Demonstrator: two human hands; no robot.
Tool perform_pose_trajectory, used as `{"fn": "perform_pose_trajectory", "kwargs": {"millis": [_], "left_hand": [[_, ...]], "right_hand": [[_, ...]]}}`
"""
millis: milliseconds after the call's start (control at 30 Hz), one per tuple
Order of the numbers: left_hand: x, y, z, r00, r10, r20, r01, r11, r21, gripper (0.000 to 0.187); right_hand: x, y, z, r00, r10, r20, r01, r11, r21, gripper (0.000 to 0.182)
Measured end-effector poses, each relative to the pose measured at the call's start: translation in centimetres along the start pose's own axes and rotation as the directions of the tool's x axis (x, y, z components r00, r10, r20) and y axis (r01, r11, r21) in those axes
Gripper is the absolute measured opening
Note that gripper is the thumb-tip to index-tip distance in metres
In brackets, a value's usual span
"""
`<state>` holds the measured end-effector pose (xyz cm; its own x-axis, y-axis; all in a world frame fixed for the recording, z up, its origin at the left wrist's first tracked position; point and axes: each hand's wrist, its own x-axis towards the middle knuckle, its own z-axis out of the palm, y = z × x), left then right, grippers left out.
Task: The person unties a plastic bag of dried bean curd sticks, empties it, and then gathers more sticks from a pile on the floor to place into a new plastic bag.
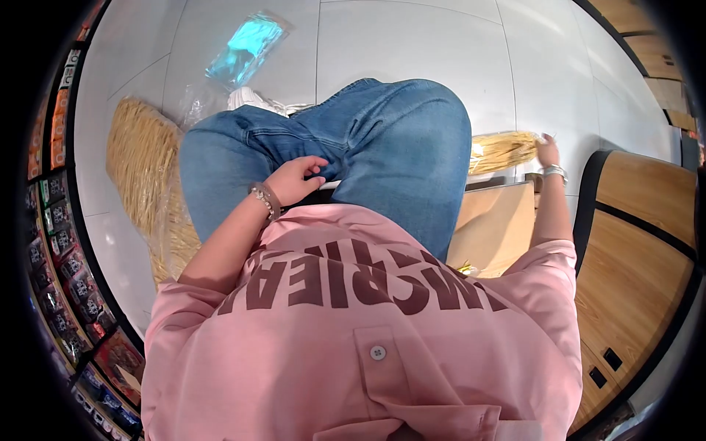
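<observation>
The person wore a pink shirt (368, 345) with large dark maroon block lettering across the chest, a buttoned placket with a pale button (378, 353), and blue denim jeans (382, 140). A beaded bracelet (265, 201) circled one wrist, a silver watch (555, 172) the other.

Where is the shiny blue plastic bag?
In the head view, the blue plastic bag lies on the white floor tiles at the upper left, beyond the knees in jeans, just past a crumpled clear wrapper.
</observation>
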<state>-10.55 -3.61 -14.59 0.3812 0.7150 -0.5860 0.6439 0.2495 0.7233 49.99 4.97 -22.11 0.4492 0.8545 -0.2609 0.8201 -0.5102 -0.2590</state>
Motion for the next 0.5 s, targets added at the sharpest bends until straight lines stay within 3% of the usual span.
{"fn": "perform_pose_trajectory", "kwargs": {"millis": [33, 67, 200, 267, 333, 400, 500], "left_hand": [[0.1, 0.0, 0.0, 1.0, 0.001, 0.002, -0.001, 1.0, 0.001, 0.036], [0.2, 0.0, 0.0, 1.0, 0.002, 0.004, -0.002, 1.0, 0.002, 0.036], [0.1, 0.1, -0.1, 1.0, 0.027, -0.001, -0.027, 0.998, 0.049, 0.035], [-0.7, 1.2, -0.6, 0.998, 0.054, -0.025, -0.05, 0.992, 0.119, 0.034], [-2.0, 3.8, -2.1, 0.988, 0.131, 0.084, -0.148, 0.959, 0.24, 0.03], [-3.9, 8.1, -3.7, 0.953, 0.278, 0.118, -0.299, 0.922, 0.245, 0.026], [-7.9, 16.7, -5.4, 0.882, 0.466, 0.07, -0.471, 0.872, 0.133, 0.024]], "right_hand": [[0.0, -1.1, 2.0, 0.987, -0.079, 0.137, 0.076, 0.997, 0.025, 0.051], [-1.1, -2.6, 4.0, 0.963, -0.22, 0.153, 0.233, 0.97, -0.068, 0.054], [-4.5, -8.8, 9.9, 0.881, -0.272, 0.387, 0.403, 0.859, -0.314, 0.064], [-3.3, -6.6, 14.5, 0.872, -0.182, 0.454, 0.36, 0.867, -0.345, 0.072], [-6.6, -10.3, 11.5, 0.903, -0.037, 0.428, 0.242, 0.867, -0.435, 0.074], [-7.1, -10.2, 11.3, 0.898, -0.032, 0.438, 0.233, 0.881, -0.413, 0.072], [-3.8, -3.9, 15.1, 0.858, -0.184, 0.48, 0.42, 0.789, -0.448, 0.062]]}}
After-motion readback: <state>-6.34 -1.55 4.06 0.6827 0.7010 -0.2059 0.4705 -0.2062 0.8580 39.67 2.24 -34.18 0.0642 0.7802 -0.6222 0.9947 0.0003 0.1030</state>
